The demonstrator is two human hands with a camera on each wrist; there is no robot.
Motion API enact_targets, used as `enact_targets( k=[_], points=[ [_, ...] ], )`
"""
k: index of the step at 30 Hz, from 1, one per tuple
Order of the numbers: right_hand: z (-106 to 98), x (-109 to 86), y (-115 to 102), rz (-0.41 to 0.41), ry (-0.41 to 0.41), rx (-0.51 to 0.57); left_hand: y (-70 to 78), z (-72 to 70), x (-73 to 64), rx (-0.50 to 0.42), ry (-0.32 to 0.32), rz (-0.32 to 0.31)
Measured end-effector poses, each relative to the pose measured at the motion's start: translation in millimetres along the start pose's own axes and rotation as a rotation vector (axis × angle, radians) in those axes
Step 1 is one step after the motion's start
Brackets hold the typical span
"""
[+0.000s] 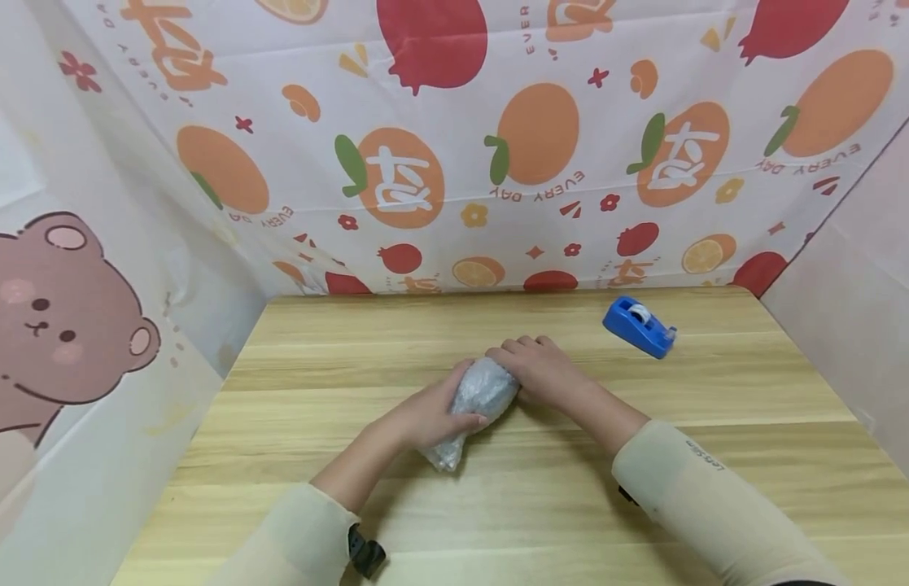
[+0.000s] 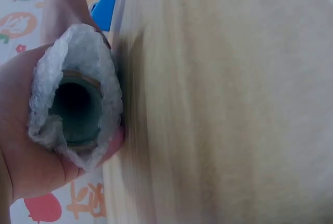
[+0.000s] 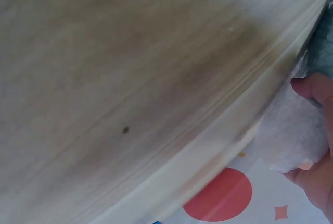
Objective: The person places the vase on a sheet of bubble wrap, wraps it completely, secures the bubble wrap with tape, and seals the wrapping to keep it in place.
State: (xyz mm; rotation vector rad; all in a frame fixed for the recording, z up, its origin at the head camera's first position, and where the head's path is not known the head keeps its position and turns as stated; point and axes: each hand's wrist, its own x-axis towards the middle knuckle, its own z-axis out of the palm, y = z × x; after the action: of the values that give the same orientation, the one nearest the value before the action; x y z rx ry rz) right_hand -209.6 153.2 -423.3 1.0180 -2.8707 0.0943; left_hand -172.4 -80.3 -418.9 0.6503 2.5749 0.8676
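A pale green-grey vase [image 1: 491, 389] wrapped in bubble wrap lies on its side, low over the wooden table; whether it touches the wood is not plain. My left hand [image 1: 441, 411] grips it around the narrower part, thumb on the near side. In the left wrist view the vase's round open mouth [image 2: 78, 107] faces the camera, with loose bubble wrap [image 2: 83, 47] sticking out around it. At the wide end, my right hand [image 1: 538, 370] holds the wrap. Bubble wrap [image 3: 294, 125] bulges between its thumb and fingers in the right wrist view.
A blue tape dispenser [image 1: 640, 325] with a roll of clear tape stands at the table's back right. Behind the wooden table [image 1: 337, 350] hangs a fruit-printed cloth [image 1: 454, 163]. A bear-printed cloth [image 1: 66, 309] covers the left side.
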Motion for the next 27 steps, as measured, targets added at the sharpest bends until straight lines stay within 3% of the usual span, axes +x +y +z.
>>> enact_targets(
  k=[6, 8, 12, 18, 23, 27],
  points=[
    [1.3, 0.6, 0.8, 0.000, 0.019, -0.006, 5.1, 5.3, -4.8, 0.255, 0.098, 0.135],
    [1.8, -0.2, 2.2, -0.010, 0.016, -0.005, 6.3, 6.1, -6.1, 0.277, 0.098, 0.174],
    [1.7, -4.3, 7.2, -0.012, -0.012, 0.021, 8.1, 6.2, -8.3, 0.283, 0.097, 0.174],
    [-2.8, -11.1, 20.0, 0.083, -0.074, 0.129, 11.6, 6.8, -8.7, 0.297, 0.087, 0.159],
    [-7.0, -15.7, 28.9, 0.086, 0.012, 0.182, 13.5, 8.2, -9.1, 0.310, 0.086, 0.151],
    [-5.6, -17.6, 31.0, 0.022, 0.093, 0.112, 14.5, 9.0, -8.8, 0.368, 0.131, 0.201]
  ],
)
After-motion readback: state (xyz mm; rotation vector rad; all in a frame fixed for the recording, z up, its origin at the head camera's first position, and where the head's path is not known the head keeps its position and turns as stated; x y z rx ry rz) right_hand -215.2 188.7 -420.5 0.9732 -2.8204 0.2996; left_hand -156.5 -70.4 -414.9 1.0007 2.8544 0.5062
